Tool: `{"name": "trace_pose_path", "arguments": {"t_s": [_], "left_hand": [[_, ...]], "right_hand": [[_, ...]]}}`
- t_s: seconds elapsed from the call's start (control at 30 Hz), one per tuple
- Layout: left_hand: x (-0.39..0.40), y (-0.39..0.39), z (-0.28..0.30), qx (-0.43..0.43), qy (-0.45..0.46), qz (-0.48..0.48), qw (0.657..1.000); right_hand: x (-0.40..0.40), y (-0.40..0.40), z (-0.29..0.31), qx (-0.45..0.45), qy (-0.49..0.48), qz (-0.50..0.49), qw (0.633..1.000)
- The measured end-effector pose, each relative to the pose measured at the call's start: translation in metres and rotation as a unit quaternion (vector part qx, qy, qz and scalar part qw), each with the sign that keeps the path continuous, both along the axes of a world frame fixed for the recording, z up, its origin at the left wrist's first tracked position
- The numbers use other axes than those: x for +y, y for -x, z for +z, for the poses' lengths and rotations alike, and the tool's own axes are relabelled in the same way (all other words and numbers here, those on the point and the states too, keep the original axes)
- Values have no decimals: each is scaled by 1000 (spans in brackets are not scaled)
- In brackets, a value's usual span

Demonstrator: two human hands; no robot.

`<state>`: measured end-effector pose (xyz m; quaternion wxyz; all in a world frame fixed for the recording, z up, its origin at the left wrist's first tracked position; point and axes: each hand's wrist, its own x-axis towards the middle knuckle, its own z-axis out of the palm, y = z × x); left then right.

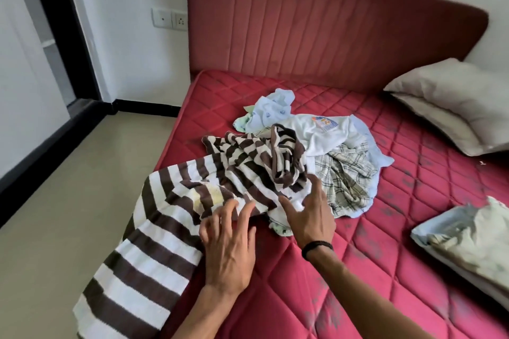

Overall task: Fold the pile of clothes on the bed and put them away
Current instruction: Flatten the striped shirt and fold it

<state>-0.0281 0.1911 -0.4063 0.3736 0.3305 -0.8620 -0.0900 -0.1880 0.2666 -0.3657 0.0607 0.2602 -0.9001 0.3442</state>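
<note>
mattress (385,228): bears everything listed. pile of clothes (316,151) at its middle. striped towel (170,215) left of the pile, one end on the pile, the other hanging off the mattress's left edge. my left hand (228,245) and my right hand (305,212) before the pile, at the towel. pillow (451,102) right of the pile, far end. second pillow (465,239) right, nearer. headboard (316,30) behind the pile.
</note>
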Motion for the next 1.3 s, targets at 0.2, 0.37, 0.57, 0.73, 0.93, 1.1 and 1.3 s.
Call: {"name": "trace_pose_path", "arguments": {"t_s": [0.2,0.37,0.57,0.73,0.93,1.1,1.3], "left_hand": [[-27,9,6,-57,-43,-21,997],[-13,-1,70,-157,-199,-156,955],[123,-23,150,-314,-270,-474,777],[203,-32,145,-240,-295,-501,777],[144,28,99,-180,-154,-328,915],[113,60,53,-319,-102,-341,878],[121,74,63,-105,-156,-348,918]], "right_hand": [[-36,25,49,-1,-164,78,983],[12,38,85,-29,63,39,997],[145,57,85,-194,285,-95,934],[250,57,60,-288,321,-147,890],[323,35,49,-364,194,-100,905],[336,34,16,-284,-9,-82,955],[338,37,9,-268,-1,-120,956]]}}
